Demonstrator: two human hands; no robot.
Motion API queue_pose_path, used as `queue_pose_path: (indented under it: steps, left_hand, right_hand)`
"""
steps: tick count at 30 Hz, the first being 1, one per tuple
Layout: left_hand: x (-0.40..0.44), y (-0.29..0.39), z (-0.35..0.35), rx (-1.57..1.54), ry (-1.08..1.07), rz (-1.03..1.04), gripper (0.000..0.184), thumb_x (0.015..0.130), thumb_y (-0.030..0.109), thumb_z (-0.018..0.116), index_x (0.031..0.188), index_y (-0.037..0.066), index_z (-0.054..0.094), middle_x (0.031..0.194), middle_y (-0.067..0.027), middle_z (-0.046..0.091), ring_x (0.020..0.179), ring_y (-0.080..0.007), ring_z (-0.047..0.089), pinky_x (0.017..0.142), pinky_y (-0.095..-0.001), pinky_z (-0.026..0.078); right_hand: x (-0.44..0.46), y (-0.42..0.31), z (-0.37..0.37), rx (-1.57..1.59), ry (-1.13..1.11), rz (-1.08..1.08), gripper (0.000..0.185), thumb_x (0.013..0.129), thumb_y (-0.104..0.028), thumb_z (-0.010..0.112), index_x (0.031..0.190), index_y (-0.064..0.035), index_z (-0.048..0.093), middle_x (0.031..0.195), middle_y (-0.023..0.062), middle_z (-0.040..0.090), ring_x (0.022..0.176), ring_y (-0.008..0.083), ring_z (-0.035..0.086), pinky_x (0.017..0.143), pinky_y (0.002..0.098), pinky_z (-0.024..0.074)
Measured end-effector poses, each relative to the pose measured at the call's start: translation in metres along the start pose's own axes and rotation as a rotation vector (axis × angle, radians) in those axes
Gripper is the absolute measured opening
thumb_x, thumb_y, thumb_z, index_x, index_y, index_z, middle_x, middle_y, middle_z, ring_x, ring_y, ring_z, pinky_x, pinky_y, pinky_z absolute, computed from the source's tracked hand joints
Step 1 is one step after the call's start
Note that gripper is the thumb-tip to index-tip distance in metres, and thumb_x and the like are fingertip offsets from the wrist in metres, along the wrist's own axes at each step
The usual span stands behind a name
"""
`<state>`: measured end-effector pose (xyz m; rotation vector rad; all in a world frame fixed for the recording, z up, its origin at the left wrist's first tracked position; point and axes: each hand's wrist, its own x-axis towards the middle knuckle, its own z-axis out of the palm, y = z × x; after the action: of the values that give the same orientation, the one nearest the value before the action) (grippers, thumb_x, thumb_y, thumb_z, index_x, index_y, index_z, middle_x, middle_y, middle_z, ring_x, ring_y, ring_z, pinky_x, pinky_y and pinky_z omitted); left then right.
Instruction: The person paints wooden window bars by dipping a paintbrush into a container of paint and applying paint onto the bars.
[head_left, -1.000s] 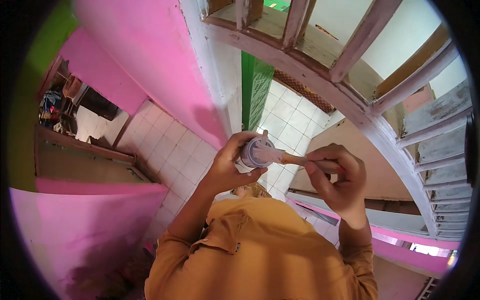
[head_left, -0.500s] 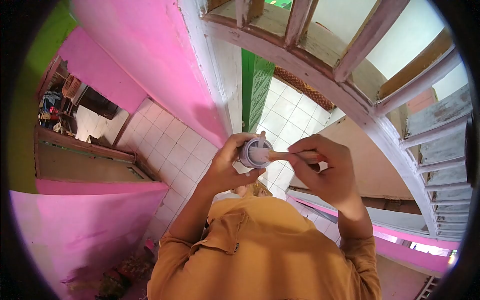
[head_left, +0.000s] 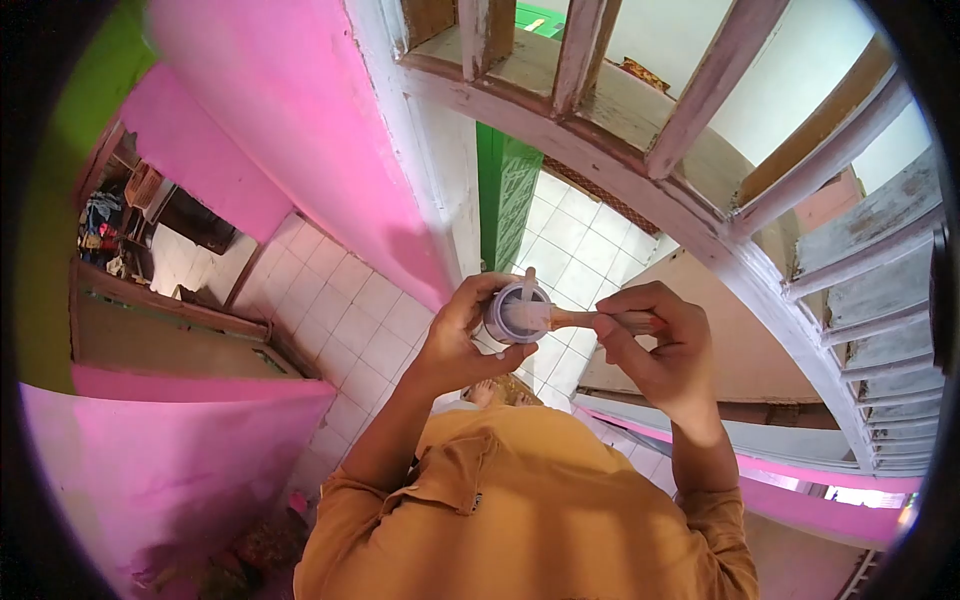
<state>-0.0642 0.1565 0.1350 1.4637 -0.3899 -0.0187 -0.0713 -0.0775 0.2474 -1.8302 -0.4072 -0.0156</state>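
Observation:
A small round can with a pale rim is held in my left hand, its open top facing up. A thin stick stands at the can's far rim. My right hand is closed round the wooden handle of a brush. The brush's pale, coated bristles lie over and partly inside the can's mouth. How deep they reach is hard to see.
A window frame with wooden bars curves across the upper right. A pink wall and a green door stand ahead. White floor tiles lie below. A low pink wall is at the lower left.
The brush, first over the can's near right rim, has moved left into its mouth, then slightly back. My right hand moved left with it. The view has shifted slightly.

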Motion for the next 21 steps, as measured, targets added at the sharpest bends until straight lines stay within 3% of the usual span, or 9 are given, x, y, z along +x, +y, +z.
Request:
queue_pose_path:
  steps: [5, 12, 17, 19, 21]
  left_hand:
    - [0.002, -0.001, 0.000, 0.012, -0.008, 0.007, 0.073, 0.073, -0.008, 0.081, 0.134, 0.004, 0.043, 0.135, -0.0123, 0.057, 0.126, -0.0205, 0.057, 0.108, -0.0372, 0.045]
    - [-0.001, -0.003, -0.005, 0.047, 0.014, 0.025, 0.073, 0.074, -0.009, 0.080, 0.135, 0.003, 0.042, 0.136, -0.0139, 0.057, 0.126, -0.0213, 0.057, 0.108, -0.0381, 0.045]
    - [0.000, -0.004, -0.007, 0.043, 0.012, 0.048, 0.073, 0.074, -0.010, 0.080, 0.136, 0.003, 0.042, 0.137, -0.0142, 0.057, 0.126, -0.0209, 0.057, 0.108, -0.0378, 0.046]
    - [0.002, -0.005, -0.007, 0.052, -0.001, 0.097, 0.075, 0.076, -0.005, 0.082, 0.138, 0.003, 0.042, 0.125, -0.0117, 0.060, 0.118, -0.0179, 0.060, 0.100, -0.0338, 0.050]
    - [0.002, -0.004, -0.005, 0.032, 0.014, 0.075, 0.073, 0.075, -0.007, 0.082, 0.136, 0.003, 0.043, 0.130, -0.0125, 0.059, 0.122, -0.0195, 0.059, 0.103, -0.0356, 0.049]
  right_hand:
    - [-0.002, -0.001, 0.000, 0.195, 0.097, 0.084, 0.014, 0.091, 0.004, 0.069, 0.105, 0.0058, 0.065, 0.082, 0.0083, 0.070, 0.067, 0.0104, 0.065, 0.061, 0.0229, 0.0512]
    - [-0.010, -0.003, -0.012, 0.153, 0.071, 0.150, 0.014, 0.091, 0.006, 0.069, 0.104, 0.0070, 0.066, 0.088, 0.0097, 0.069, 0.074, 0.0114, 0.066, 0.065, 0.0236, 0.0534]
    - [-0.009, 0.004, -0.012, 0.033, -0.051, -0.126, 0.021, 0.084, 0.009, 0.073, 0.103, 0.0018, 0.070, 0.094, 0.0099, 0.068, 0.083, 0.0136, 0.066, 0.069, 0.0260, 0.0523]
    - [-0.011, 0.002, -0.011, 0.002, -0.051, -0.140, 0.023, 0.082, 0.010, 0.073, 0.103, 0.0005, 0.070, 0.093, 0.0097, 0.067, 0.083, 0.0144, 0.066, 0.070, 0.0262, 0.0524]
    - [-0.014, 0.000, -0.013, -0.033, -0.053, -0.154, 0.025, 0.081, 0.010, 0.074, 0.103, -0.0007, 0.070, 0.093, 0.0095, 0.065, 0.083, 0.0151, 0.067, 0.070, 0.0264, 0.0525]
